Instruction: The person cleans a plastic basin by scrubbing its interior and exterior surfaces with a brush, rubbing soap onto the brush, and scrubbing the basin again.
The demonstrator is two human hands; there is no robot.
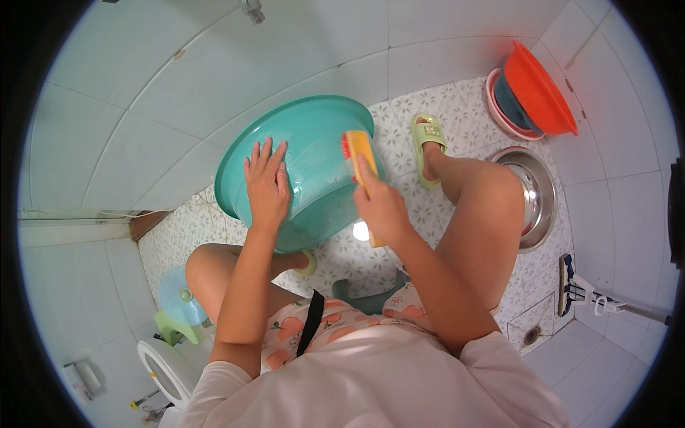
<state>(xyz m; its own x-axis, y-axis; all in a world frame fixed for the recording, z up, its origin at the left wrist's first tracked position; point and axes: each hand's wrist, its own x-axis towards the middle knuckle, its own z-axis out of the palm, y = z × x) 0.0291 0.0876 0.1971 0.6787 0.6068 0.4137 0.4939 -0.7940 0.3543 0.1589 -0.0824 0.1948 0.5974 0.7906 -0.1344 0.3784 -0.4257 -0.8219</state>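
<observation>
A large teal plastic basin [325,132] is tipped up on the tiled floor in front of me, its inner side facing me. My left hand [267,187] lies on the basin's inside with its fingers spread. At the basin's right edge, my right hand [382,208] grips a yellow scrubbing brush [362,151] by its handle. Red bristles on the brush point left, toward the basin. I cannot tell whether they touch it. Pale wet streaks or suds show on the basin's inner wall.
Stacked basins, the outermost orange [539,89], lean in the far right corner. A metal bowl [546,192] rests beside my right knee. At right are a squeegee-like mop [571,285] and a floor drain [532,335]; a toilet [168,371] stands at lower left.
</observation>
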